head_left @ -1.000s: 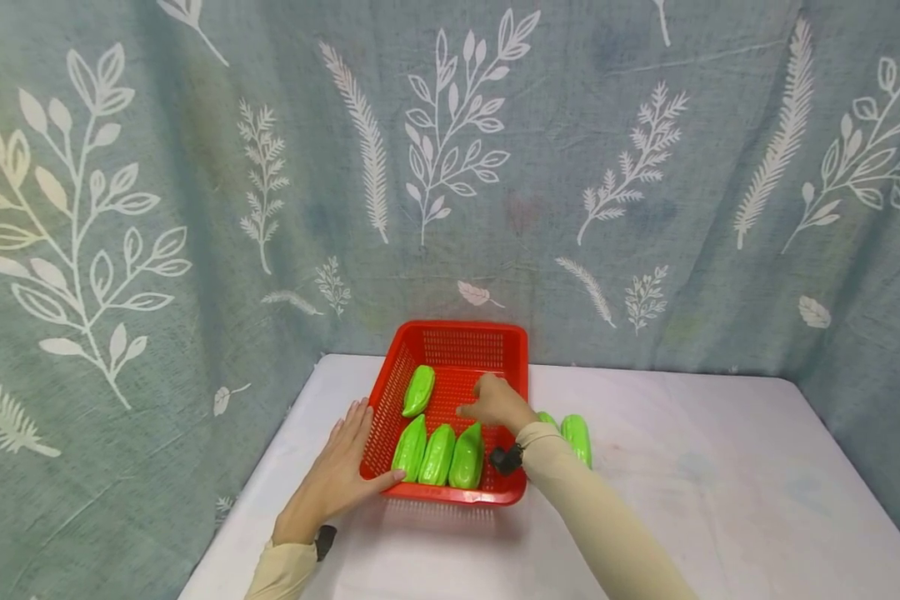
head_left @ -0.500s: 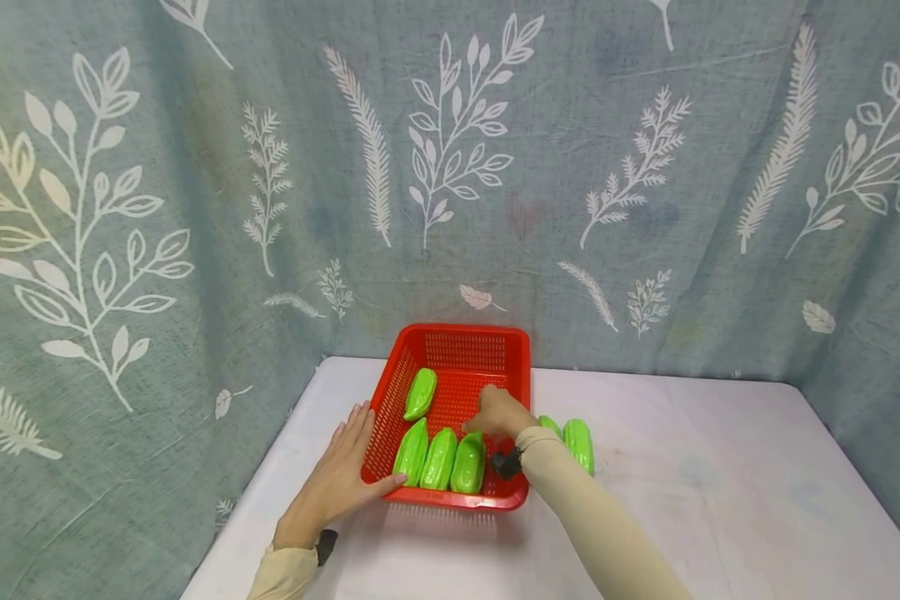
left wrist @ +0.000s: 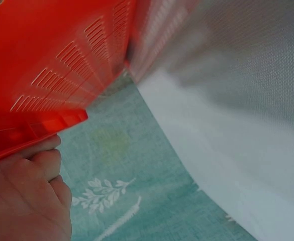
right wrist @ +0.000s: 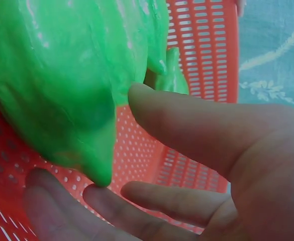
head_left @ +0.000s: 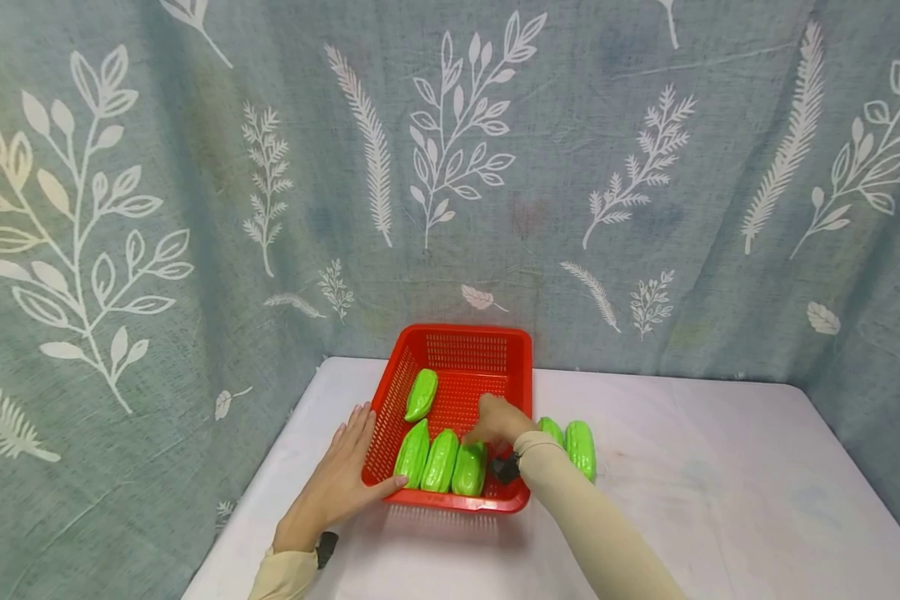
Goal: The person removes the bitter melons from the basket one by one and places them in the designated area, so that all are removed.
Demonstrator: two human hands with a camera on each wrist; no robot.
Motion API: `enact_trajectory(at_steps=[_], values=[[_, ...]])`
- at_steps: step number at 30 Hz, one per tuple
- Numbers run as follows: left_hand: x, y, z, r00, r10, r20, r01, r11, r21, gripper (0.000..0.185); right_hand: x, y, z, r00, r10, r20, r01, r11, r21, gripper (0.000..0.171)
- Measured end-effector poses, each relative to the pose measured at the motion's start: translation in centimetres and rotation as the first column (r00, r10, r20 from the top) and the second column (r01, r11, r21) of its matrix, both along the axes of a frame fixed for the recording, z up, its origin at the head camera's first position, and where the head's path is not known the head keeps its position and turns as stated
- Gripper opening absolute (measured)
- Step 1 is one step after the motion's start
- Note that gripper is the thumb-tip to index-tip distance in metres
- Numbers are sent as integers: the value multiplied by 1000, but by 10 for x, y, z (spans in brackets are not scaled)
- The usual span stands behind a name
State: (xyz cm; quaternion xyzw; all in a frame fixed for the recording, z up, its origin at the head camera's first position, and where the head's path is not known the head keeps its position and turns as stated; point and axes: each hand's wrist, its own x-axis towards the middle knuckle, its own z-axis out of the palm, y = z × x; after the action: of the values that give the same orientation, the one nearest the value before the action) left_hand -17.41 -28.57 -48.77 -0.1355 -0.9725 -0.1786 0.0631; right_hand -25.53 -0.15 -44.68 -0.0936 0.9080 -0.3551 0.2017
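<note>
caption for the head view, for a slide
Right hand touching a green plastic gourd in a red mesh basket.

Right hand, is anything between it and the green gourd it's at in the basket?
Nothing visible. The right hand is already at the gourd in the red basket, fingertips at its tip.
</note>
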Motion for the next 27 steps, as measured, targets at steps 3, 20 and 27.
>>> enact_trajectory(at_steps=[3,20,27], values=[[0,0,1,1000,-1,0,1,1000,0,121,3,1,2,1000,-1,-1,1,1000,-4,36],[1,0,3,1000,4,10,-4,1000,8,121,5,1,2,999,32,-29,-31,999,31,37],[2,1,1,1000,-2,-5,2,1000,2,120,5,3,1,1000,17,-19,-17,999,30,37]])
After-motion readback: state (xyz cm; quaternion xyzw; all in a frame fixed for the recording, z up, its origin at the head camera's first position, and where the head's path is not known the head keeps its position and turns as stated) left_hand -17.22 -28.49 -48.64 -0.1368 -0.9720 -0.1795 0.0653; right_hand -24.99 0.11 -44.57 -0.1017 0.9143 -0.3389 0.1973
